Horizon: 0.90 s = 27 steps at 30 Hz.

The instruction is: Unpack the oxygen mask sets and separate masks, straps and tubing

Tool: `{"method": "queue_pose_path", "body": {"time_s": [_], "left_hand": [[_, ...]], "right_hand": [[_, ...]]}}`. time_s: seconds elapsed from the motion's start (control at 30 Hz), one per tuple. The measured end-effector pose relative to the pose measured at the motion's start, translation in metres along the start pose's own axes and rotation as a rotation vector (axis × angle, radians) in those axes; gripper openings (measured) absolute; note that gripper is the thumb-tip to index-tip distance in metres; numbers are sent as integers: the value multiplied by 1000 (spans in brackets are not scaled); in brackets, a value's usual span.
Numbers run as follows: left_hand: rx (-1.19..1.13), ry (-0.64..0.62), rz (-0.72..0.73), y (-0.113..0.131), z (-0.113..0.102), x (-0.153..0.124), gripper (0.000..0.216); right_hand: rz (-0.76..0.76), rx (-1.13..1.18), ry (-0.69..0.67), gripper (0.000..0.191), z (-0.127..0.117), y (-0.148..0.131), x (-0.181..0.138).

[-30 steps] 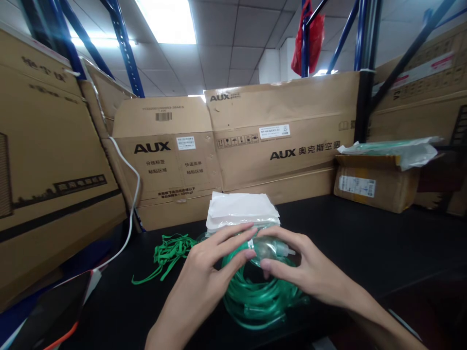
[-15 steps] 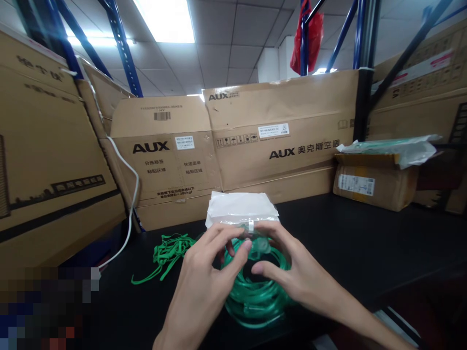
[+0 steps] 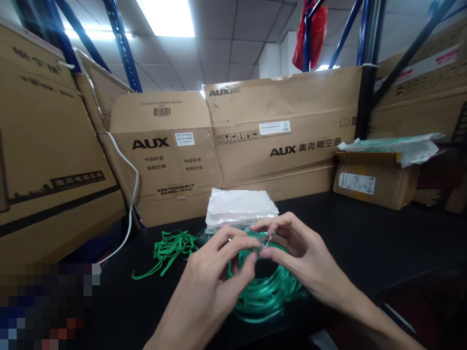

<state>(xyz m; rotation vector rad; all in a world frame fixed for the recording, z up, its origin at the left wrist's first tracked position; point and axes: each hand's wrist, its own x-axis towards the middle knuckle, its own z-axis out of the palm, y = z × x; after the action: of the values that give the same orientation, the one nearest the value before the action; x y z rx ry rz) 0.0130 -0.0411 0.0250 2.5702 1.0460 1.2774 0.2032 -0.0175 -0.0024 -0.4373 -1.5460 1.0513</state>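
Note:
Pinched between the thumb and fingers of my left hand is a clear greenish plastic piece, which looks like an oxygen mask; most of it is hidden by the fingers. My right hand closes thumb and fingers on a thin silvery strip at the mask's right edge. Directly below both hands, a coil of clear green tubing lies on the black table. Left of it is a loose heap of green elastic straps. Behind the hands sits a white packet with clear plastic film.
Flattened AUX cartons stand along the back as a wall. At the back right, a small open carton carries a plastic-wrapped packet. A white cable hangs down at the left, beside a large box.
Both hands have turned and drawn closer together around the mask. The silvery strip has shifted right and now stands tilted at my right fingertips. The tubing coil has shifted slightly right.

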Motion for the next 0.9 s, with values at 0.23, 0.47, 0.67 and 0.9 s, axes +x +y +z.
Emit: {"method": "queue_pose_path", "body": {"time_s": [0.23,0.47,0.67,0.9], "left_hand": [[-146,-101,-84,-7,-7,-3,16],[-175,-109,-52,-5,-17,-2,17],[-172,-96,-10,-5,-17,-1,17],[-170,-117,-30,-6,-17,-1,16]], "right_hand": [[43,25,-104,13,-7,-3,-1],[8,-106,-125,13,-13,-13,1],[-5,-127,-130,13,-13,-11,1],[-3,-155,-145,13,-13,-10,1]]}}
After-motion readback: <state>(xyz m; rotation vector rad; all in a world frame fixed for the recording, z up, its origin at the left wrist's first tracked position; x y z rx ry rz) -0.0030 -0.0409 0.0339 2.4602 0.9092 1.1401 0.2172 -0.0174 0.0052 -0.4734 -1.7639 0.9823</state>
